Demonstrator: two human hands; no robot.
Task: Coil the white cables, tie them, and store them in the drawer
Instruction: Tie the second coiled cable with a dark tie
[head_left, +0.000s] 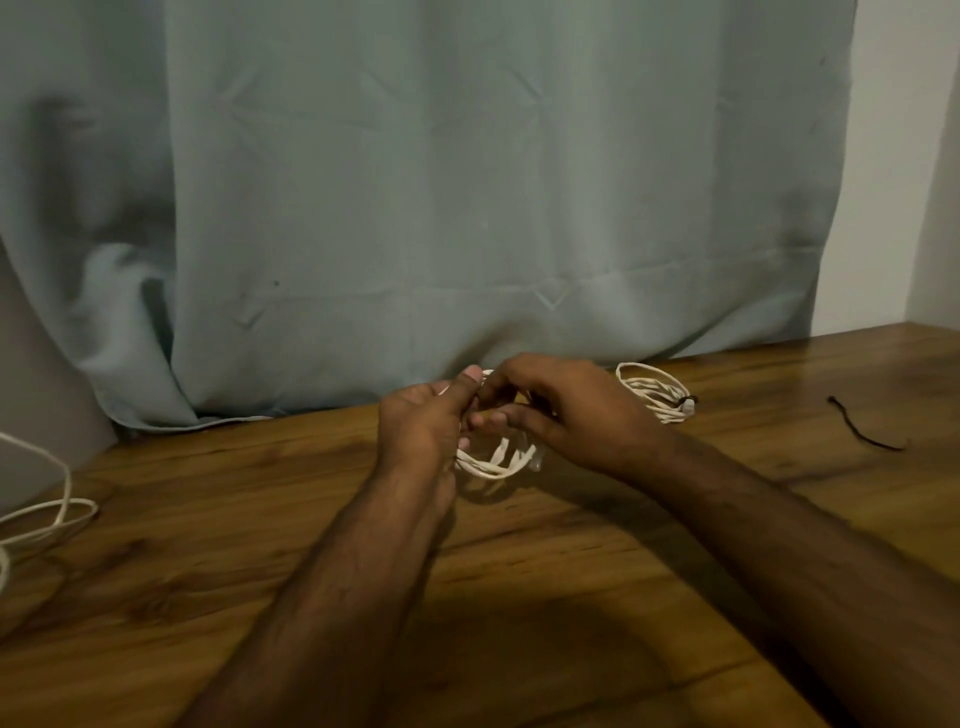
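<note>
A coiled white cable (496, 462) hangs between both hands just above the wooden table (260, 519). My left hand (423, 415) grips the coil's left side, thumb up against its top. My right hand (566, 410) curls its fingers over the coil's top right; what it pinches there is hidden. A second white coil (654, 392), bound with a dark tie at its right end, lies on the table beside my right hand. A loose white cable (49, 514) lies uncoiled at the left edge. No drawer is in view.
A thin black tie (865, 431) lies on the table at the right. A grey-green curtain (415, 182) hangs down to the table's back edge, with a white wall (893, 156) to its right.
</note>
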